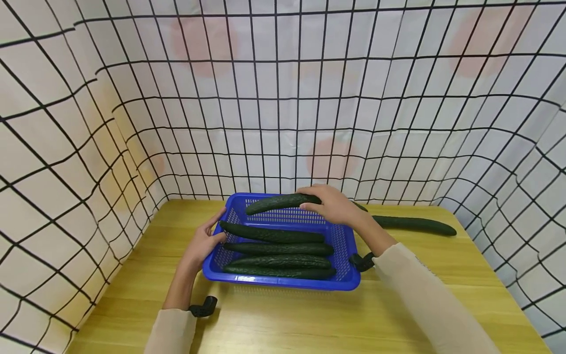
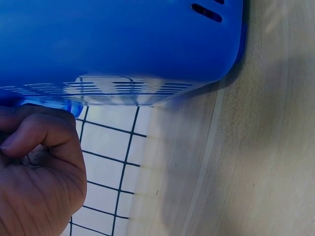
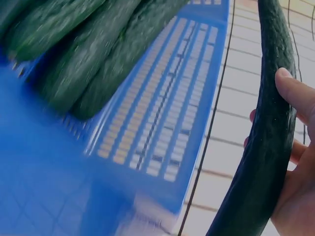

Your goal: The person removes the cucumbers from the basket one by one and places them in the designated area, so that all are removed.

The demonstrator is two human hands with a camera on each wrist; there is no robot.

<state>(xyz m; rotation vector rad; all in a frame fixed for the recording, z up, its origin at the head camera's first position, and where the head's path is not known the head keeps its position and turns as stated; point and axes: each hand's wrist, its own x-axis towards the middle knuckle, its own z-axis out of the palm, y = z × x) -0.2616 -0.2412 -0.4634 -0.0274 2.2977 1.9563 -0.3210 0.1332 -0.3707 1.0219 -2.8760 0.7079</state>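
A long dark-green cucumber [image 1: 278,202] is gripped by my right hand [image 1: 331,202] over the back part of the blue plastic basket [image 1: 283,281]. In the right wrist view, thumb and fingers wrap the middle of that cucumber [image 3: 270,118], which overlaps the mesh behind it. My left hand [image 1: 203,244] holds the basket's left rim, its fingers curled at the edge in the left wrist view, partly cut off by the frame. Several cucumbers [image 1: 278,250] lie side by side inside the basket, pointing left to right.
Another cucumber [image 1: 415,224] lies on the wooden table [image 1: 274,324], right of the basket. Black wire mesh [image 1: 278,113] with white sheeting behind it encloses the table at the back and both sides.
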